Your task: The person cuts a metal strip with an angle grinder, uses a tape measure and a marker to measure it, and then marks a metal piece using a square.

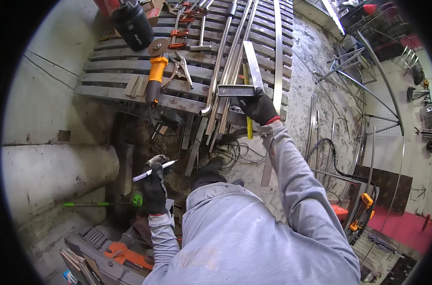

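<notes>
My left hand [155,190], in a dark glove, is closed around a white marker pen [154,171] below the table's front edge. My right hand [260,108], gloved with a red cuff, grips a small rectangular metal frame piece [236,90] by its right end, over the slatted table [178,100]. A flat steel ruler or square blade [253,64] runs up behind the right hand. Beside it a yellow measuring strip [249,128] passes under the frame piece and sticks out past the table edge. Long metal tubes [223,61] lie just to the left.
An orange angle grinder [157,71], locking pliers [180,71], red clamps [179,33] and a black bottle [132,27] sit on the table. Cables [232,154] lie on the floor beneath. An orange and grey machine [126,254] stands at lower left; metal framing [382,71] is at right.
</notes>
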Demonstrator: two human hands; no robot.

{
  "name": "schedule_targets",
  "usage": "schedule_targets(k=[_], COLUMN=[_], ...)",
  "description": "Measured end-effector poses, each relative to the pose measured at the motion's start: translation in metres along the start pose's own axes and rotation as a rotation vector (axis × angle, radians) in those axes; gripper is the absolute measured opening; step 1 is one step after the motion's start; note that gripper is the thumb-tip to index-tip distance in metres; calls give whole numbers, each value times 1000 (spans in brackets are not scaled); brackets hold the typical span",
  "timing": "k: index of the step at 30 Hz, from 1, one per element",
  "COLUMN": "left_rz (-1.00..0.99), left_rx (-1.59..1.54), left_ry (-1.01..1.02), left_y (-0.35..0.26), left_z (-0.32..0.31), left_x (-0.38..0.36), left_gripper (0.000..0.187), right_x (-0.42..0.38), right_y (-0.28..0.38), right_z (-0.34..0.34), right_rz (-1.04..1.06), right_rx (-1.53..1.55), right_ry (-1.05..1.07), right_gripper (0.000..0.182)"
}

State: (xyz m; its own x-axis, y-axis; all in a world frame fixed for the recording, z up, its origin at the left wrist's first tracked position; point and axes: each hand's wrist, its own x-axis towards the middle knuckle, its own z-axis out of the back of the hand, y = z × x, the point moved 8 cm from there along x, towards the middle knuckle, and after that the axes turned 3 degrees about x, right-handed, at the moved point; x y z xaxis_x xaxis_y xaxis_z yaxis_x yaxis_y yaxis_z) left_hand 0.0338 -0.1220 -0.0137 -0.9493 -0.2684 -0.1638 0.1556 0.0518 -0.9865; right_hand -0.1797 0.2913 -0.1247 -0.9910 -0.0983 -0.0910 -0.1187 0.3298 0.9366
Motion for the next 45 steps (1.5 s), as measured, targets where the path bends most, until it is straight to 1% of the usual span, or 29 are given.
schedule_targets(k=[2, 3, 4, 6, 7, 8, 9, 10, 11, 12, 13, 14, 16, 18, 20, 21, 22, 24, 25, 28, 30, 32, 34, 36, 37, 39, 42, 44, 45], left_rz=[-27, -59, -69, -79, -268, -283, -355, -427, -449, -499, -550, -589, -303, -209, -202, -113, -138, -137, -261, -231, -220, 187, -78, -25, 3, -154, -245, -194, -243], left_rx=[97, 184, 186, 427, 470, 469, 652, 839, 846, 735, 621, 626, 640, 471, 410, 444, 445, 413, 445, 526, 570, -252, 66, 192, 213, 47, 50, -4, 9], left_ry=[23, 42, 54, 247, 235, 241, 401, 560, 568, 689, 817, 844, 905, 973, 1110, 1184, 1200, 1195, 1192, 1326, 1275, 1059, 1018, 1005, 1019, 1015, 951, 972, 995], left_y=[2, 0, -7, -21, -35, -41, -46, -47, -48, -47, -50, -60, -58, -66, -49, -36, -32, -30, -14, -18, -3, 7, -14, -67, -56, -58, -52, -48, -49], left_z=[-3, -9, -16, -53, -75, -92, -121, -148, -165, -190, -213, -231, -258, -285, -305, -312, -319, -331, -337, -342, -342, -331, -323, -332, -334, -334, -330, -329, -328], left_x=[0, 3, 5, 9, 9, 11, 7, -1, -4, -14, -24, -29, -39, -63, -79, -86, -91, -107, -111, -134, -127, -100, -79, -101, -106, -113, -134, -134, -132], left_gripper=[28, 29, 29, 28, 22, 22, 20, 19, 19, 18, 18, 18, 24, 35, 34, 35, 35, 36, 40, 42, 45, 47, 50, 46, 46, 40, 36, 36, 36], right_x=[-22, -31, -38, -56, -83, -107, -137, -165, -195, -215, -224, -231, -243, -255, -273, -281, -288, -305, -312, -342, -349, -352, -345, -340, -339, -339, -333, -332, -331], right_y=[10, 21, 28, 45, 78, 89, 108, 120, 138, 150, 155, 161, 157, 157, 152, 151, 152, 138, 135, 152, 139, 122, 87, 60, 48, 41, 44, 47, 50], right_z=[-9, -8, -7, -17, -48, -70, -103, -131, -152, -163, -154, -139, -102, -70, -49, -43, -39, -17, -3, 34, 61, 67, 68, 62, 61, 51, 48, 49, 46], right_rz=[-630, -708, -695, -582, -419, -286, -226, -28, 67, 222, 268, 316, 352, 400, 354, 338, 363, 337, 365, 605, 614, 567, 533, 427, 353, 272, 299, 310, 319], right_rx=[354, 142, 149, -182, -152, -134, -99, -66, -146, -177, -288, -400, -283, -170, -102, -29, -33, 0, -48, 106, 468, 692, 982, 1130, 1125, 1078, 1047, 1010, 973], right_ry=[-283, -286, -293, -123, -38, 29, 137, 194, 273, 262, 170, 67, -74, -197, -342, -461, -472, -644, -741, -941, -855, -703, -550, -543, -626, -689, -638, -606, -572], right_gripper=[63, 63, 63, 62, 59, 61, 56, 52, 48, 43, 41, 40, 38, 38, 33, 29, 29, 23, 17, 13, 16, 14, 15, 9, 9, 12, 14, 15, 16])
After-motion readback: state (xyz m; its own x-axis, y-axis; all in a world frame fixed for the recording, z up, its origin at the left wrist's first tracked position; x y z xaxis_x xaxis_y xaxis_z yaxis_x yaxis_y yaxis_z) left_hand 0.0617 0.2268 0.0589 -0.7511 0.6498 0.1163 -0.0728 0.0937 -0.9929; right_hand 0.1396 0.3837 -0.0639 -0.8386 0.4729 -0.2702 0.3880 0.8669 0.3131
